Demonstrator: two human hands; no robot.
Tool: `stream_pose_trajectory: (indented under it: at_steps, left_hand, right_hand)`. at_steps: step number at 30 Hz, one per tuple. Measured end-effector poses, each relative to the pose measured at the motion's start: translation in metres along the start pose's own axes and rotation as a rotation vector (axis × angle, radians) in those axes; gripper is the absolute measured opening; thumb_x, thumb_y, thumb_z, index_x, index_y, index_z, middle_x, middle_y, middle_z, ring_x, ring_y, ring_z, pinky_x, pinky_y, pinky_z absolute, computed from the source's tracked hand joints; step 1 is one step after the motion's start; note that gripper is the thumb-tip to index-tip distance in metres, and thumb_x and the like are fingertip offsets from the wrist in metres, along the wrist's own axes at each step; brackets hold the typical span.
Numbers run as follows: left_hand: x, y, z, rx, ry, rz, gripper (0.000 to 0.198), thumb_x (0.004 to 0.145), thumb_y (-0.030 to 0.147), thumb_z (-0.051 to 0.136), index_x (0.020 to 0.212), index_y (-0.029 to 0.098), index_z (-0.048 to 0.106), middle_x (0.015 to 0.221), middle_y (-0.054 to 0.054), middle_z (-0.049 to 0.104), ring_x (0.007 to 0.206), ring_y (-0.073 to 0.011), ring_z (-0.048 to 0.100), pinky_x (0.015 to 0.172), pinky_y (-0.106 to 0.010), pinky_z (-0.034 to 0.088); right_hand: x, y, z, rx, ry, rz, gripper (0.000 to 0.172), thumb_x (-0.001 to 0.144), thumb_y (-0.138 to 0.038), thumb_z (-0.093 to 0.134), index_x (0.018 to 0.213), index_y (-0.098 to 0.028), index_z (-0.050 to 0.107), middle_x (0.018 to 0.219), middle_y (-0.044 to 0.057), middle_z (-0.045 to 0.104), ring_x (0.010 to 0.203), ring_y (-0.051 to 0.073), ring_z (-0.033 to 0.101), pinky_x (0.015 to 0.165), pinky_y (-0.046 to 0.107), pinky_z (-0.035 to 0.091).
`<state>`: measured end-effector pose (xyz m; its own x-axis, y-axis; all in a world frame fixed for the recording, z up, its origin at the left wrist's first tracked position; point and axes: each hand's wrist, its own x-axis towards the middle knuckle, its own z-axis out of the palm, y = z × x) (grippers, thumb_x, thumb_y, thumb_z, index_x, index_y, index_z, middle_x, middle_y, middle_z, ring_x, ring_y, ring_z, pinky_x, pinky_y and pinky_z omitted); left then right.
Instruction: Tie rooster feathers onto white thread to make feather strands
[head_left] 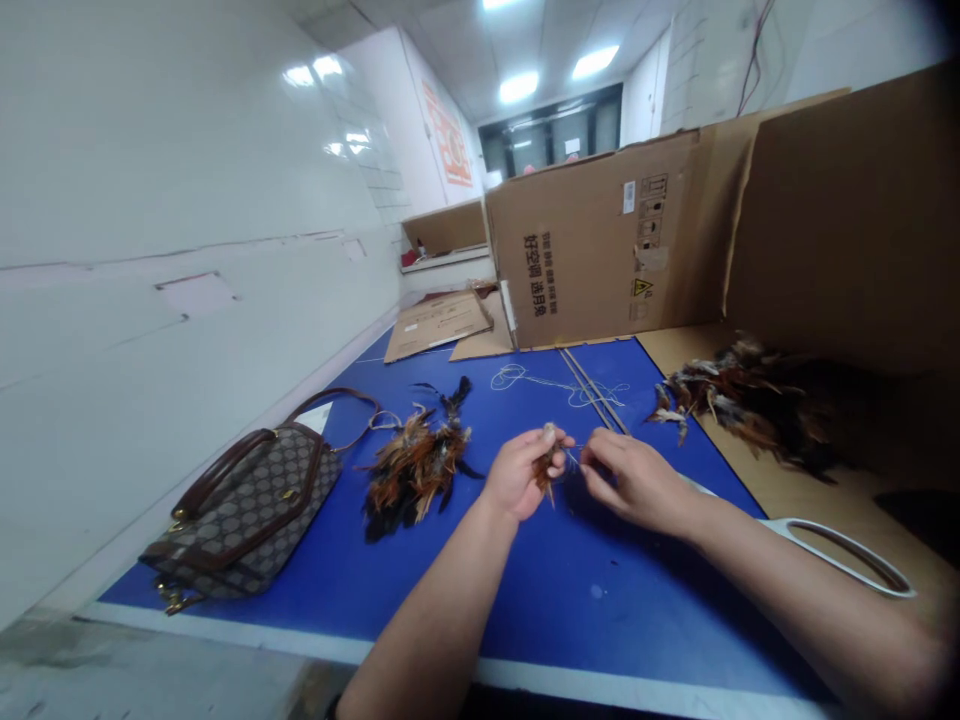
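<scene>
My left hand (517, 470) is closed around a small tuft of brown feathers (546, 462) above the blue table (570, 590). My right hand (626, 475) sits just right of it, its fingers pinched on a thin thread close to the tuft. A white string (559, 385) lies looped on the table beyond both hands. A bundle of orange, brown and black feathers (416, 465) rests to the left of my left hand. A larger heap of dark feathers (757, 400) lies on cardboard to the right.
A patterned brown handbag (247, 510) lies at the table's left edge beside the white wall. A big open cardboard box (615, 250) stands at the back, with flat cardboard sheets (439, 322) to its left. A white oval ring (840, 550) lies by my right forearm.
</scene>
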<state>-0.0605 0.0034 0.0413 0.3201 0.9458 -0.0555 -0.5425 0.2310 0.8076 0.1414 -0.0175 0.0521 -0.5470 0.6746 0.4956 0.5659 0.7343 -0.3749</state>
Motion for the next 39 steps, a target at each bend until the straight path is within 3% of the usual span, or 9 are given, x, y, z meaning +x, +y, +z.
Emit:
stream_pose_trajectory:
  at_steps: [4, 7, 11, 15, 21, 25, 29, 34, 39]
  left_hand:
    - [-0.003, 0.005, 0.001, 0.041, -0.052, -0.044, 0.031, 0.076, 0.030, 0.087, 0.089, 0.008, 0.070, 0.080, -0.006, 0.063, 0.060, -0.0058, 0.053, 0.052, -0.018, 0.036]
    - [-0.006, 0.001, 0.003, 0.117, -0.120, -0.093, 0.032, 0.076, 0.032, 0.087, 0.087, 0.008, 0.070, 0.077, -0.005, 0.061, 0.056, -0.0054, 0.050, 0.050, -0.020, 0.033]
    - [-0.010, -0.005, 0.005, 0.202, -0.180, -0.155, 0.033, 0.078, 0.035, 0.086, 0.088, 0.008, 0.071, 0.073, -0.003, 0.059, 0.051, -0.0049, 0.047, 0.047, -0.021, 0.029]
    - [-0.010, -0.005, 0.003, 0.222, -0.185, -0.143, 0.032, 0.079, 0.036, 0.085, 0.090, 0.009, 0.071, 0.072, -0.002, 0.057, 0.050, -0.0042, 0.045, 0.048, -0.021, 0.028]
    - [-0.007, -0.004, 0.001, 0.248, -0.138, -0.117, 0.034, 0.077, 0.036, 0.086, 0.091, 0.008, 0.072, 0.073, -0.002, 0.058, 0.051, -0.0038, 0.047, 0.050, -0.020, 0.029]
    - [-0.006, -0.006, 0.002, 0.244, -0.114, -0.107, 0.034, 0.079, 0.036, 0.085, 0.094, 0.008, 0.073, 0.074, -0.002, 0.059, 0.052, -0.0038, 0.048, 0.050, -0.020, 0.030]
    - [-0.006, -0.007, 0.004, 0.266, -0.085, -0.117, 0.038, 0.077, 0.039, 0.086, 0.097, 0.009, 0.073, 0.074, -0.002, 0.059, 0.052, -0.0038, 0.048, 0.050, -0.020, 0.030]
    - [-0.005, -0.011, 0.001, 0.377, -0.114, -0.154, 0.040, 0.073, 0.044, 0.087, 0.087, 0.009, 0.071, 0.071, -0.002, 0.061, 0.050, -0.0049, 0.047, 0.046, -0.020, 0.029]
    - [-0.007, -0.013, -0.005, 0.489, -0.182, -0.209, 0.040, 0.077, 0.048, 0.083, 0.078, 0.010, 0.070, 0.056, -0.001, 0.055, 0.047, -0.0067, 0.046, 0.047, -0.021, 0.029]
  right_hand:
    - [-0.003, 0.012, 0.001, 0.254, 0.236, 0.076, 0.017, 0.101, -0.031, 0.050, 0.108, -0.022, 0.063, 0.116, 0.012, 0.067, 0.113, 0.024, 0.063, 0.103, 0.040, 0.049]
    - [-0.006, 0.013, 0.001, 0.434, 0.196, 0.178, 0.033, 0.106, -0.040, 0.042, 0.126, -0.023, 0.062, 0.135, 0.011, 0.064, 0.131, 0.025, 0.056, 0.116, 0.045, 0.040]
    - [-0.010, 0.008, 0.004, 0.642, 0.008, 0.254, 0.043, 0.107, -0.051, 0.039, 0.126, -0.021, 0.063, 0.124, 0.008, 0.070, 0.118, 0.023, 0.064, 0.108, 0.041, 0.047]
    - [-0.011, 0.010, 0.008, 0.657, -0.056, 0.278, 0.045, 0.105, -0.055, 0.040, 0.102, -0.019, 0.065, 0.095, 0.005, 0.072, 0.090, 0.019, 0.067, 0.089, 0.033, 0.052]
    - [-0.010, 0.012, 0.004, 0.625, 0.006, 0.370, 0.039, 0.099, -0.055, 0.052, 0.085, -0.019, 0.061, 0.064, -0.003, 0.057, 0.059, 0.013, 0.050, 0.057, 0.025, 0.040]
    - [-0.010, 0.013, 0.000, 0.471, 0.177, 0.314, 0.033, 0.100, -0.046, 0.052, 0.084, -0.019, 0.062, 0.070, -0.001, 0.058, 0.066, 0.014, 0.050, 0.064, 0.026, 0.043]
    - [-0.011, 0.014, 0.002, 0.429, 0.241, 0.319, 0.029, 0.099, -0.045, 0.055, 0.092, -0.019, 0.067, 0.076, 0.002, 0.064, 0.068, 0.016, 0.054, 0.065, 0.027, 0.046]
    - [-0.014, 0.014, 0.007, 0.533, 0.112, 0.348, 0.049, 0.093, -0.050, 0.064, 0.128, -0.017, 0.070, 0.064, -0.002, 0.062, 0.051, 0.012, 0.049, 0.050, 0.024, 0.042]
    - [-0.012, 0.019, 0.004, 0.730, -0.018, 0.309, 0.042, 0.088, -0.051, 0.070, 0.114, -0.019, 0.079, 0.096, 0.007, 0.080, 0.085, 0.020, 0.073, 0.081, 0.032, 0.057]
